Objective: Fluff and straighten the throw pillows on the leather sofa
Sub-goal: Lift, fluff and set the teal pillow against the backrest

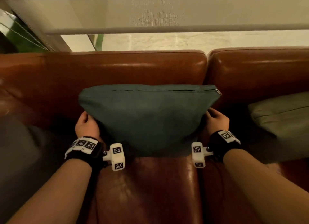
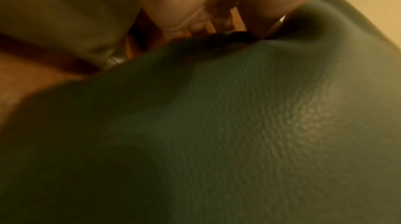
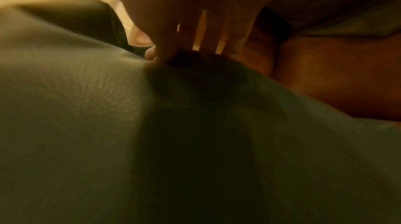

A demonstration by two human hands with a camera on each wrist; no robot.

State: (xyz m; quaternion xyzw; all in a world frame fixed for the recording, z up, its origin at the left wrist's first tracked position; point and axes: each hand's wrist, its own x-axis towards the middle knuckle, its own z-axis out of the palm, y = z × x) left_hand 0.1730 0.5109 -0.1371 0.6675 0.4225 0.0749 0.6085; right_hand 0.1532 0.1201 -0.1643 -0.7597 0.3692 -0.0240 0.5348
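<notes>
In the middle of the head view we hold a teal pillow (image 1: 147, 118) between both hands, against the back of the brown leather sofa (image 1: 117, 70). The pillow's zipper edge runs along its top, with the zipper pull (image 1: 219, 91) at the upper right corner. Our left hand (image 1: 86, 125) grips the pillow's left side at center left of the frame, fingers curled into the fabric. Our right hand (image 1: 217, 120) grips the right side at center right, fingers likewise curled round the edge. The pillow's sides are pinched in where we hold them, so it is wide at the top and narrower below; its lower edge lies over the seat cushion (image 1: 150, 190) in the lower middle.

In the left wrist view the teal cloth fills the lower frame and our fingers (image 2: 195, 21) at the top dig into a fold of it. In the right wrist view our fingers (image 3: 208, 35) at upper center press into the fabric the same way, thumb and fingers closed on a bunched ridge.

At the right edge of the head view an olive pillow (image 1: 280, 123) lies on the sofa, apart from our hands. At the left edge there is a dark, blurred shape which we cannot identify. Above the sofa back, a pale blind (image 1: 167, 11) hangs across the top of the frame.
</notes>
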